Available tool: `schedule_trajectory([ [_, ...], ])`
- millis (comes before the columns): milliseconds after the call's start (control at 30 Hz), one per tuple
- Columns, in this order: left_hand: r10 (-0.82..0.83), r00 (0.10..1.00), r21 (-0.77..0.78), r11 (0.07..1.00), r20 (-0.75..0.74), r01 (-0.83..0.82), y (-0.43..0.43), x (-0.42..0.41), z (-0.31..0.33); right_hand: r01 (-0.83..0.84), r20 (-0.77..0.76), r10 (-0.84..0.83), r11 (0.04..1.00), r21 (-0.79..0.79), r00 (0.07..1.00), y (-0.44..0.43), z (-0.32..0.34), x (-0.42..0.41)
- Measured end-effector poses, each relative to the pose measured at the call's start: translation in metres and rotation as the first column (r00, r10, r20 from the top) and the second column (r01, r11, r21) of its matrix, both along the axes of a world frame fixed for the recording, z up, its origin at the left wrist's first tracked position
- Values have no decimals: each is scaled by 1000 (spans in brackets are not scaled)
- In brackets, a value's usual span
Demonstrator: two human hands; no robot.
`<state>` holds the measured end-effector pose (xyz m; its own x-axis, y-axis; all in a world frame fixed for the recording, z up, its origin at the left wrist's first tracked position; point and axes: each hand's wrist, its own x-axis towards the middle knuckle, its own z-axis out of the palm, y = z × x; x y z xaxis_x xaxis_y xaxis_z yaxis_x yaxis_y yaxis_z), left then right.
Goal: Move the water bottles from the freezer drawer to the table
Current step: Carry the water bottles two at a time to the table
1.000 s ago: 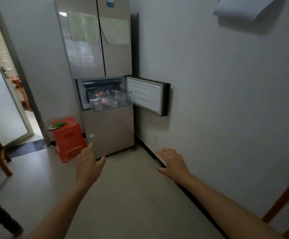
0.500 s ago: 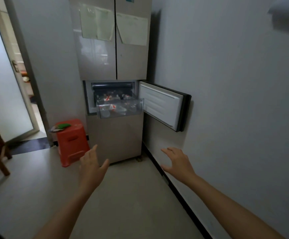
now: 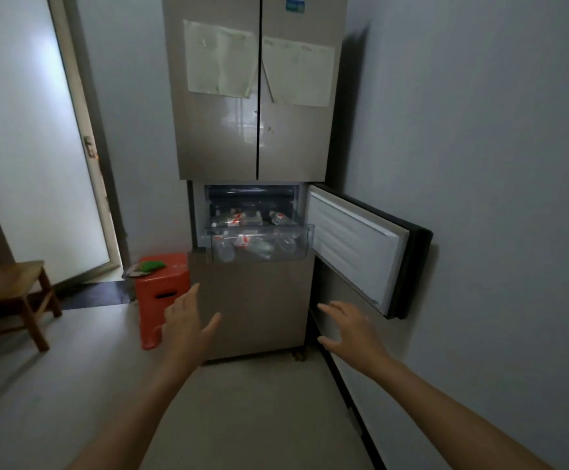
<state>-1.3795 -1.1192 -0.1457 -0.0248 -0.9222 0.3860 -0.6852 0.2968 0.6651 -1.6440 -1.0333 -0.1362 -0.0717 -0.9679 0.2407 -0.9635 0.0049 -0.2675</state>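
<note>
A tall beige fridge (image 3: 256, 96) stands ahead against the wall. Its small freezer door (image 3: 354, 245) is swung open to the right. A clear freezer drawer (image 3: 307, 244) is pulled partway out and holds several clear water bottles with red-and-white labels (image 3: 244, 239). More bottles (image 3: 279, 217) lie further back inside the compartment. My left hand (image 3: 185, 325) and my right hand (image 3: 352, 329) are both raised in front of the fridge's lower panel, below the drawer. Both are open, fingers spread, holding nothing. The table is out of view.
An orange plastic stool (image 3: 162, 293) with a green item (image 3: 152, 265) on it stands left of the fridge. A wooden stool (image 3: 8, 296) sits at the far left. A frosted glass door (image 3: 32, 130) stands behind it. A grey wall (image 3: 496, 164) runs along the right.
The fridge has grown larger and more centred as I walked closer. Both hands have risen toward the drawer. They stay open and hold nothing.
</note>
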Motion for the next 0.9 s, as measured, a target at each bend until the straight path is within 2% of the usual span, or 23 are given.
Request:
schedule_trajectory([
  [200,68,994,16,997,81,-69,-40,-19,-15,-95,11,94,992,88,996,-67,-23,-18],
  [467,106,992,90,990,68,-112,-127,-31,-35,-156,15,155,982,106,988,-163,-41,-29],
  [767,131,991,136,983,-21,-127,-261,-54,-38,-107,-22,112,984,144,993,-302,-28,-63],
  [900,126,992,147,981,-14,-123,-312,-64,-38,-71,60,64,989,128,996,-352,-24,-72],
])
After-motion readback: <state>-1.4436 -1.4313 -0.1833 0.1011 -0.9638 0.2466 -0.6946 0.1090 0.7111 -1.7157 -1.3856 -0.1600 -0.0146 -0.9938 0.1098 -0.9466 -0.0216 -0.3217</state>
